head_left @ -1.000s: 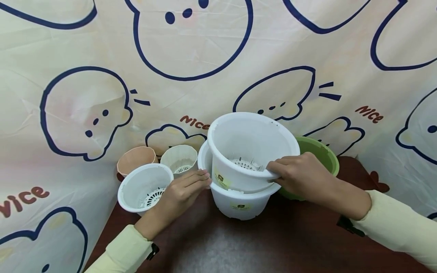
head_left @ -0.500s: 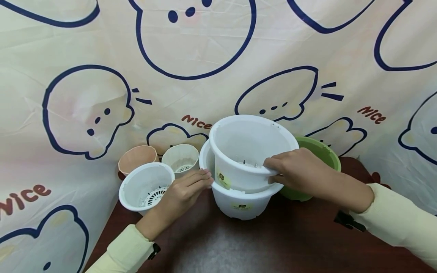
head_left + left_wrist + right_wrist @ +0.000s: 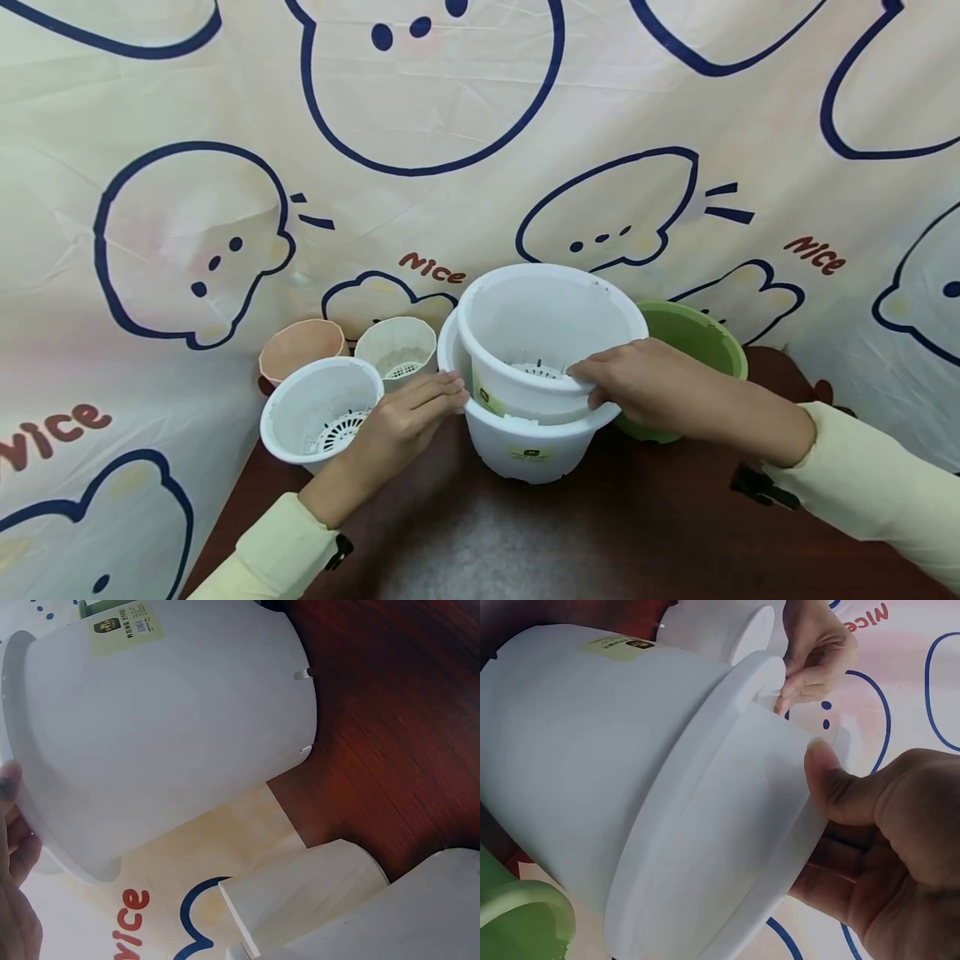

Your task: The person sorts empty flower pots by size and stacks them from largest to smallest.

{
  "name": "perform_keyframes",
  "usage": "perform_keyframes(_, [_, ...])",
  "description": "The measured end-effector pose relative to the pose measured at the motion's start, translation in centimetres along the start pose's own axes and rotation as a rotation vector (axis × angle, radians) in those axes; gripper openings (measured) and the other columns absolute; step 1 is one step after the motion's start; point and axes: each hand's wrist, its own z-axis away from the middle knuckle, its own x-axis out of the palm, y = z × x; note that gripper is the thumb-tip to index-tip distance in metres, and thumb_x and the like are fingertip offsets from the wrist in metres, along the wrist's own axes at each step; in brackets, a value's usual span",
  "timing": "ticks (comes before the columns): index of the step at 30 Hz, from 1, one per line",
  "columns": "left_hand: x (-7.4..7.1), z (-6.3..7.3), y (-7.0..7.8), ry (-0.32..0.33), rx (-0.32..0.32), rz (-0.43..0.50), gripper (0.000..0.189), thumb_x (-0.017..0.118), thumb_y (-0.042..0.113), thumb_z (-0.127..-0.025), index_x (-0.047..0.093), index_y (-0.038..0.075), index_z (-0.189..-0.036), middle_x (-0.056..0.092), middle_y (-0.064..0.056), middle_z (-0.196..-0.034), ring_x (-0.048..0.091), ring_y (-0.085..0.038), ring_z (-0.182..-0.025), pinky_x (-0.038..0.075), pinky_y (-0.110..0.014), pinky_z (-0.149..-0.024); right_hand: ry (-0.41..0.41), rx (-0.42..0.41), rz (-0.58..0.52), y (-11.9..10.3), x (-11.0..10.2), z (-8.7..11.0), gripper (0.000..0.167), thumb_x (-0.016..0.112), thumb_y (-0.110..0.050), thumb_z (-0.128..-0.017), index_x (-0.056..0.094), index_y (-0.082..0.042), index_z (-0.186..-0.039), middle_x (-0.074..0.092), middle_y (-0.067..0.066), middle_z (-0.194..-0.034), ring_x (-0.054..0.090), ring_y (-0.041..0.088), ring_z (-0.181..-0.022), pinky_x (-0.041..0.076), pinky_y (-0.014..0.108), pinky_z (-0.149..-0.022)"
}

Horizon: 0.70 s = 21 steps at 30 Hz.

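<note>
Two white plastic flowerpots stand nested on the table. The upper flowerpot (image 3: 525, 396) sits partly inside the larger lower flowerpot (image 3: 517, 458), its rim well above the lower rim. My right hand (image 3: 645, 379) grips the upper pot's front right rim, the thumb (image 3: 825, 761) on one side of the wall and the fingers on the other. At the lower pot's left rim, my left hand (image 3: 408, 417) pinches the edge with its fingertips. A yellow label (image 3: 126, 628) shows on the lower pot's outer wall. Drain slots pierce the upper pot's bottom.
Left of the nested pair stand a smaller white pot (image 3: 288, 425), a cream pot (image 3: 412, 337) and a peach pot (image 3: 300, 346). A green pot (image 3: 686, 333) is behind my right hand. The dark wooden table (image 3: 517, 542) meets a printed cloth backdrop (image 3: 405, 217).
My right hand has brought the upper flowerpot slightly lower into the larger one and a little to the left. My left hand stays at the lower pot's rim.
</note>
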Motion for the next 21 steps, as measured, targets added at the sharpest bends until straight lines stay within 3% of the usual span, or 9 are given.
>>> perform_keyframes(10, [0.1, 0.0, -0.3, 0.055, -0.039, 0.061, 0.029, 0.085, -0.004, -0.074, 0.08, 0.002, -0.102, 0.079, -0.012, -0.103, 0.076, -0.029, -0.103, 0.058, -0.031, -0.099, 0.003, -0.048, -0.019, 0.0, 1.1, -0.6, 0.02, 0.077, -0.005, -0.088, 0.066, -0.019, -0.097, 0.067, -0.013, -0.077, 0.053, -0.002, -0.065, 0.047, 0.017, -0.058])
perform_keyframes(15, [0.3, 0.0, -0.4, 0.075, -0.011, 0.062, 0.011, 0.075, 0.006, -0.091, 0.079, 0.002, -0.1, 0.079, -0.011, -0.101, 0.076, -0.029, -0.101, 0.059, -0.031, -0.099, -0.002, -0.026, -0.081, 0.0, 1.7, -0.9, 0.012, 0.079, -0.01, -0.087, 0.073, -0.018, -0.094, 0.069, -0.011, -0.076, 0.051, -0.001, -0.063, 0.046, 0.015, -0.058])
perform_keyframes(21, [0.4, -0.1, -0.5, 0.082, -0.003, 0.06, 0.019, 0.066, 0.014, -0.099, 0.08, 0.002, -0.099, 0.079, -0.011, -0.101, 0.076, -0.029, -0.1, 0.059, -0.031, -0.098, 0.043, -0.049, -0.071, -0.1, 2.3, -1.1, 0.021, 0.08, -0.004, -0.084, 0.079, -0.017, -0.101, 0.073, -0.01, -0.077, 0.05, -0.003, -0.062, 0.046, 0.015, -0.057])
